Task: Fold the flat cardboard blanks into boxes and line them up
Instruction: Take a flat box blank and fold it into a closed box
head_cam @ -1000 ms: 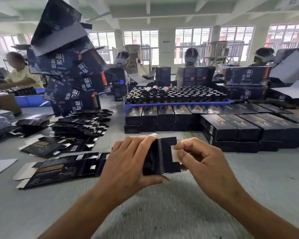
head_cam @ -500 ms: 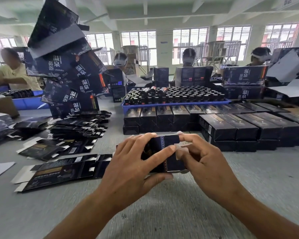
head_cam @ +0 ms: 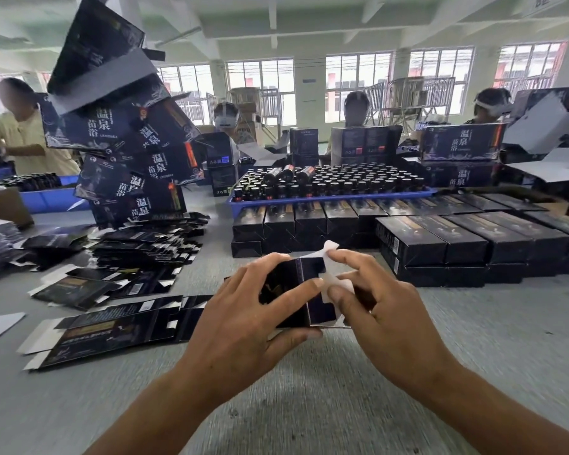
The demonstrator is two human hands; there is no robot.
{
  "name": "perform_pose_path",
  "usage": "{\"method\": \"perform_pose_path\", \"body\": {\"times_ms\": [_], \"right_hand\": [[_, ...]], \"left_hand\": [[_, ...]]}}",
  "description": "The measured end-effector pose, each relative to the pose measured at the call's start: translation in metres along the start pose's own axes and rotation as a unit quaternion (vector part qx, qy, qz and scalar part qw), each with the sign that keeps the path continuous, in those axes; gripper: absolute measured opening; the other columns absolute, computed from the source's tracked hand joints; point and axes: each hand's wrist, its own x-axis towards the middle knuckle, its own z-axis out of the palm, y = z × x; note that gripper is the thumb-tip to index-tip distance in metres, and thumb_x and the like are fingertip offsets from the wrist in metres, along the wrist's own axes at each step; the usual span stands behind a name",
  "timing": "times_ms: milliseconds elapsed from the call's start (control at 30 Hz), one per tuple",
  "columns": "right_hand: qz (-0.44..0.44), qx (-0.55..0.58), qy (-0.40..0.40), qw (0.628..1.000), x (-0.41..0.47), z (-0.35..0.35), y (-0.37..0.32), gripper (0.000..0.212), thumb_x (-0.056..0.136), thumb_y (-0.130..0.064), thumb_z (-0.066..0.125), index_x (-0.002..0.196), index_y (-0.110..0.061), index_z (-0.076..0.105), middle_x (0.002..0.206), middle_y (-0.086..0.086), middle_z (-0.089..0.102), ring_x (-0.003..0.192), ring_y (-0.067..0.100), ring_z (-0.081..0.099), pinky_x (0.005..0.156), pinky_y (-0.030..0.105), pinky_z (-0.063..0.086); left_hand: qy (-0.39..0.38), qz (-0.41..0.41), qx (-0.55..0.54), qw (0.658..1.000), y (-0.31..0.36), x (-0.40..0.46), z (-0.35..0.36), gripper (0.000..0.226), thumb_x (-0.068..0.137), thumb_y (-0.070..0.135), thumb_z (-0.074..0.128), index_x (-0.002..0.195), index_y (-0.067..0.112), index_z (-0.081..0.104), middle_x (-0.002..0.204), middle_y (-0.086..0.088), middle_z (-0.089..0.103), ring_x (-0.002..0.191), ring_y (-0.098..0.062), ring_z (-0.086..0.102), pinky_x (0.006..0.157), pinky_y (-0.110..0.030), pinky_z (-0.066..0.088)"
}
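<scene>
The half-formed box (head_cam: 301, 292) is sitting between both hands, just above the counter (head_cam: 326, 389) and in front of the row of finished boxes (head_cam: 467, 244). A second ago its end flaps were standing open and dark; now the white inner flaps are turning inward, so the end closure is under way and this blank is nearing a finished shape. The left hand (head_cam: 243, 310) is keeping its grip clamped round the box body, thumb below and fingers over the top. The right hand (head_cam: 385, 307) is pinching and pushing a white flap at the box's right end. Left of the box, flat blanks (head_cam: 112, 326) are lying in loose piles awaiting folding. Behind the finished boxes, a blue tray (head_cam: 326, 200) is holding many dark capped bottles (head_cam: 329, 182), standing packed together, with a few lying on top.
</scene>
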Motion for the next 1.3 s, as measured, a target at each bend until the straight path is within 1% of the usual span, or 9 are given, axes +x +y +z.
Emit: {"method": "perform_pose_path", "body": {"times_ms": [233,333,433,667,900,1000,1067,1200,1300], "right_hand": [[0.031,0.051,0.021,0.998,0.001,-0.002,0.001,0.038,0.097,-0.027,0.061,0.117,-0.055,0.045,0.097,-0.026,0.072,0.088,0.000,0.069,0.070,0.021,0.056],[0.026,0.046,0.027,0.998,0.000,-0.001,0.000,0.046,0.096,-0.026,0.063,0.126,-0.055,0.043,0.096,-0.021,0.073,0.088,0.000,0.068,0.070,0.018,0.054],[-0.013,-0.015,0.021,1.000,-0.002,0.000,0.000,0.037,0.098,-0.022,0.062,0.126,-0.045,0.055,0.094,-0.019,0.070,0.086,0.001,0.065,0.071,0.010,0.048],[-0.031,-0.045,0.022,0.998,0.000,-0.001,-0.001,0.031,0.096,-0.014,0.064,0.123,-0.029,0.068,0.110,-0.034,0.059,0.111,-0.013,0.056,0.089,0.002,0.040],[-0.036,-0.072,-0.003,0.997,-0.001,-0.002,0.002,0.035,0.097,-0.010,0.061,0.128,-0.026,0.066,0.113,-0.019,0.068,0.106,-0.007,0.058,0.087,0.005,0.042],[-0.029,-0.075,-0.021,0.997,-0.001,-0.002,0.002,0.035,0.100,-0.019,0.057,0.132,-0.030,0.064,0.117,-0.022,0.066,0.108,-0.006,0.058,0.087,0.009,0.044],[-0.014,-0.055,-0.041,0.998,-0.001,-0.002,0.001,0.037,0.098,-0.039,0.055,0.134,-0.033,0.061,0.120,-0.025,0.063,0.109,-0.007,0.057,0.084,0.009,0.045],[0.001,-0.053,-0.123,0.991,-0.002,-0.004,-0.003,0.077,0.075,-0.083,0.048,0.142,-0.045,0.045,0.130,-0.038,0.048,0.109,-0.014,0.053,0.082,0.001,0.043],[-0.008,-0.047,-0.123,0.991,-0.003,-0.004,-0.003,0.065,0.082,-0.062,0.066,0.141,-0.041,0.048,0.123,-0.042,0.046,0.109,-0.016,0.052,0.083,-0.001,0.040]], "left_hand": [[0.005,0.000,-0.018,1.000,-0.001,-0.002,-0.001,0.052,0.089,0.055,0.062,0.135,0.033,0.051,0.145,-0.009,0.047,0.124,-0.025,0.052,0.097,-0.038,0.047],[0.001,0.004,-0.014,1.000,-0.002,-0.002,0.000,0.057,0.083,0.047,0.073,0.133,0.032,0.053,0.148,-0.009,0.047,0.127,-0.026,0.052,0.098,-0.040,0.047],[-0.004,0.004,-0.014,1.000,-0.001,-0.002,0.000,0.060,0.078,0.041,0.081,0.130,0.032,0.054,0.147,-0.010,0.049,0.126,-0.029,0.055,0.092,-0.047,0.055],[0.001,0.001,-0.022,1.000,0.004,-0.002,-0.001,0.052,0.078,0.038,0.073,0.126,0.030,0.054,0.144,-0.010,0.053,0.125,-0.028,0.057,0.089,-0.039,0.053],[0.012,-0.007,-0.020,1.000,0.004,-0.002,0.001,0.057,0.082,0.041,0.067,0.134,0.027,0.047,0.142,-0.011,0.053,0.122,-0.029,0.058,0.082,-0.036,0.056],[-0.003,-0.009,0.003,1.000,0.002,-0.002,0.000,0.059,0.085,0.045,0.056,0.141,0.031,0.045,0.143,-0.009,0.050,0.122,-0.027,0.057,0.080,-0.035,0.056],[-0.003,-0.015,0.002,1.000,0.000,-0.002,0.000,0.056,0.086,0.045,0.056,0.140,0.032,0.047,0.143,-0.009,0.049,0.121,-0.028,0.057,0.078,-0.037,0.058],[0.013,-0.030,-0.007,0.999,-0.005,-0.004,0.000,0.051,0.089,0.045,0.059,0.138,0.029,0.055,0.143,-0.010,0.049,0.123,-0.028,0.056,0.076,-0.041,0.060],[0.013,-0.028,-0.006,1.000,-0.007,-0.005,-0.001,0.052,0.087,0.044,0.060,0.137,0.031,0.052,0.144,-0.009,0.048,0.123,-0.027,0.055,0.077,-0.041,0.060]]}}
